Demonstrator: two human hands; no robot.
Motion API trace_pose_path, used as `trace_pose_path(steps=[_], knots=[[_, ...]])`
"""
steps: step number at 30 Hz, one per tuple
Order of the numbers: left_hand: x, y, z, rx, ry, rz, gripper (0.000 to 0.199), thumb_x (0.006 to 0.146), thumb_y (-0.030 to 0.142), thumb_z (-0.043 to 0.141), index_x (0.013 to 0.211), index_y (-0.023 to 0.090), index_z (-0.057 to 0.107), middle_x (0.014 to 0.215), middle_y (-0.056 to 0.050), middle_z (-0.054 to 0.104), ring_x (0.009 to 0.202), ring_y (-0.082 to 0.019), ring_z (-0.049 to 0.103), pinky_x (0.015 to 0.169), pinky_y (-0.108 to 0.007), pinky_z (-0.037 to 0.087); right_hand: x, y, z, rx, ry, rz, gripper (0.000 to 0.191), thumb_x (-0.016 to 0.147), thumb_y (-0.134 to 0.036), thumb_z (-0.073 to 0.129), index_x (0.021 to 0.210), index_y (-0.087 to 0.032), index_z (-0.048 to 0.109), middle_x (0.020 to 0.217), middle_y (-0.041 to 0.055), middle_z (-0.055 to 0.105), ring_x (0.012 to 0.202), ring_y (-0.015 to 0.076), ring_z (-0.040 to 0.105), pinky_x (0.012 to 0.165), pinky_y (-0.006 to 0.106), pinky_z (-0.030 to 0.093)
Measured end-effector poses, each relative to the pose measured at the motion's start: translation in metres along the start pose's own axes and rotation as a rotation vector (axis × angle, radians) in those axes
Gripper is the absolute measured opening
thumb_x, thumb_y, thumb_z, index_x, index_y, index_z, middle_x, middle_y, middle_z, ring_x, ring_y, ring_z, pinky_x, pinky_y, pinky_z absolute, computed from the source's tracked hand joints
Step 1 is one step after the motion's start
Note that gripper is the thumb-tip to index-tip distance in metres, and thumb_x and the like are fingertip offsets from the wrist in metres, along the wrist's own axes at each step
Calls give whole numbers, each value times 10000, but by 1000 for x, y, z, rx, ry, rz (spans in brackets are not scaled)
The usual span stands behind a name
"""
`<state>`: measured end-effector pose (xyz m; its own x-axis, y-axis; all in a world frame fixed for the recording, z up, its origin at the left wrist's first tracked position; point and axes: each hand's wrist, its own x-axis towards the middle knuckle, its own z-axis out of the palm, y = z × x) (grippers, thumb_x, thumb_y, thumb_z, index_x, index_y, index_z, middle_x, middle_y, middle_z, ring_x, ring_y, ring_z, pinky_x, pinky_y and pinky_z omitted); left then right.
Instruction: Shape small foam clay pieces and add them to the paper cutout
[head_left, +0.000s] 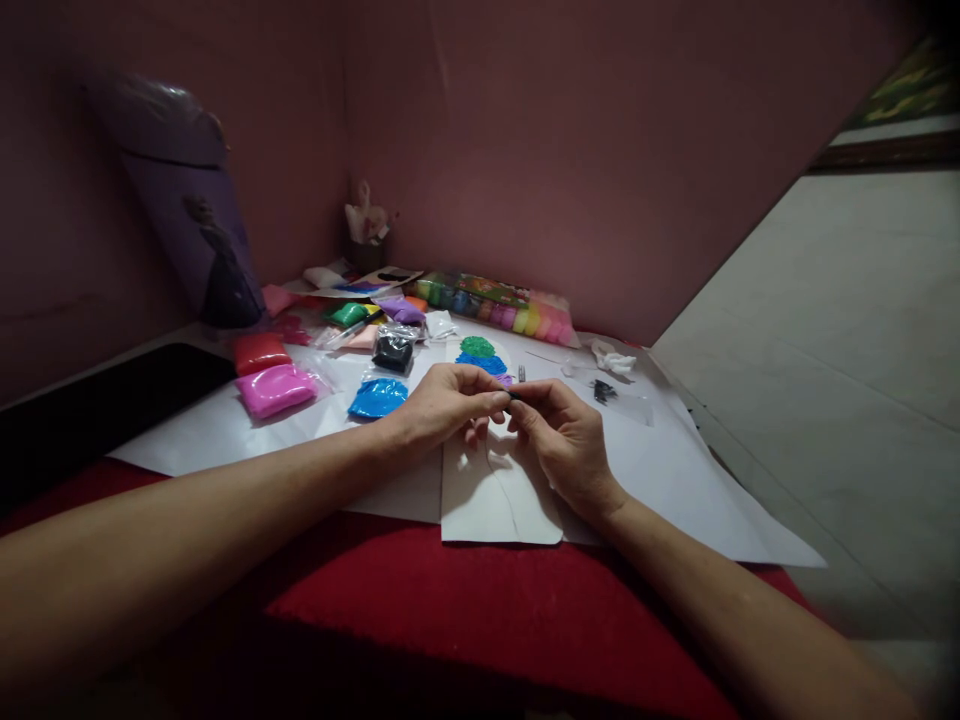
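Observation:
My left hand (450,405) and my right hand (570,440) meet above a white sheet of card (472,510). Both pinch a small dark piece (513,395) between thumb and fingertips; most of it is hidden, and it looks like black clay. On the card behind my fingers, a textured green patch (478,346) sits above a blue patch (480,364), with a bit of purple beside them. A thin curved line runs down the card's lower part. Just beyond my right fingers is a small fork-like tip (522,373).
Bags of blue (379,397), black (394,350), pink (277,390) and red clay (260,352) lie left. A long multicoloured pack (495,305) lies behind. Black scraps (602,391) and crumpled tissue (613,357) are right. A purple bag (187,210) stands by the wall.

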<state>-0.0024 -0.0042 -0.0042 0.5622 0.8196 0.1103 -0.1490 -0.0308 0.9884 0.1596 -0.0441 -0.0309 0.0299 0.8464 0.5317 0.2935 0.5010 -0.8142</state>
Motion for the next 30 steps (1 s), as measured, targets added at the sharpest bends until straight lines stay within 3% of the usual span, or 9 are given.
trace_pose_path(steps=[8, 18, 26, 30], knots=[[2, 0, 1, 63, 27, 8, 157, 794, 203, 634, 663, 124, 599, 443, 19, 526, 382, -80, 461, 442, -211, 352, -2, 0, 1, -18, -22, -11, 71, 859, -234, 649, 922, -205, 660, 758, -3, 671, 621, 118, 589, 606, 288, 494], [1, 3, -1, -25, 156, 29, 111, 746, 206, 690, 733, 109, 639, 606, -3, 612, 445, -65, 505, 449, -198, 387, 5, 2, -1, 53, 75, 73, 75, 858, -260, 627, 866, -187, 645, 703, -11, 623, 558, 101, 536, 508, 241, 445], [0, -1, 0, -75, 52, -2, 125, 737, 188, 681, 817, 98, 649, 623, -12, 642, 442, -70, 539, 451, -207, 456, 4, 2, 0, 87, 75, 135, 97, 843, -286, 639, 870, -193, 648, 621, -29, 582, 503, 103, 513, 436, 224, 413], [1, 0, 2, -37, 28, -25, 130, 728, 193, 693, 783, 98, 622, 638, -34, 662, 457, -89, 580, 427, -204, 470, 4, 2, -1, 34, 54, 84, 100, 864, -289, 613, 879, -195, 644, 656, -21, 597, 538, 112, 541, 486, 240, 445]])
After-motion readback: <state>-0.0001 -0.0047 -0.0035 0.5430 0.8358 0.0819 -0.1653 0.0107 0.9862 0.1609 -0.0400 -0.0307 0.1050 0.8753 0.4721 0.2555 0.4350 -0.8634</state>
